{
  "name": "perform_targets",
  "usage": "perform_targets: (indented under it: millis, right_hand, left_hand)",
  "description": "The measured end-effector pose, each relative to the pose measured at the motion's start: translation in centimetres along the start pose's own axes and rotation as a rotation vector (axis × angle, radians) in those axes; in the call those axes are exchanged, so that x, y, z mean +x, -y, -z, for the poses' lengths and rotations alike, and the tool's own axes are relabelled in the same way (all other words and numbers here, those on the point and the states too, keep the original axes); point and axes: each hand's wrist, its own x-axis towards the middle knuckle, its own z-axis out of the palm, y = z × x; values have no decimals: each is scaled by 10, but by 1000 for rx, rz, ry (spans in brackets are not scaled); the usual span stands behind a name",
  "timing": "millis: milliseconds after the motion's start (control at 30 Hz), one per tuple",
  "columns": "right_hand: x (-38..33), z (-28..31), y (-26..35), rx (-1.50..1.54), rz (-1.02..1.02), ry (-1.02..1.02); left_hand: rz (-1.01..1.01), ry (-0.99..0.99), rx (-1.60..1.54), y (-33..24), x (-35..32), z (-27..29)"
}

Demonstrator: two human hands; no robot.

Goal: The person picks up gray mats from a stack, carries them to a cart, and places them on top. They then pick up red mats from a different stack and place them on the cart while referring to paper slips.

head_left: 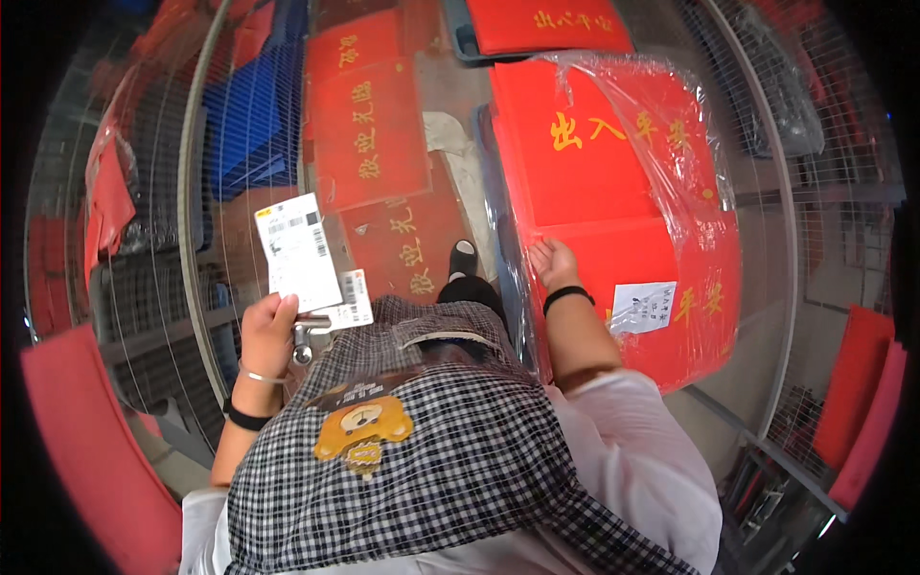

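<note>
- Left hand (269, 333): raised at waist height, fingers pinched shut on white paper slips (299, 251) held upright; a second, smaller slip (353, 300) fanned out just beside the first, lower right.
- Small metal object (305, 337) projecting from under the same hand; kind not discernible.
- Left wrist: thin silver bangle plus black band.
- Right hand (553, 261): laid flat, fingers loosely together, pressing on the near edge of a stack of red mats (585, 163) wrapped in clear plastic film; nothing gripped.
- Stack: right of centre, resting in a wire cage cart (778, 240), gold characters on top, white label (640, 307) stuck on the near side.
- Right wrist: black band.
- Checked apron (450, 450) with bear patch filling the lower centre.
- Floor ahead: further red mats (369, 134) with gold characters, lying flat between two wire carts.
- Black shoe (464, 259) on the floor mats, just left of the right hand.
- Blue crates (251, 115) behind the left cart mesh.
</note>
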Motion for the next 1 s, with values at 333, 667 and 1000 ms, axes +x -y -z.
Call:
perform_targets:
  millis: [333,667,1000]
  right_hand:
    - [13,-6,41,133,46,-275]
    - [-14,-2,47,316,204,-490]
    - [-26,37,43,470,184,-63]
  left_hand:
    - [55,55,-67,-33,-7,-21]
    - [13,186,-104,-52,-2,-30]
    - [55,239,-124,-48,-1,-27]
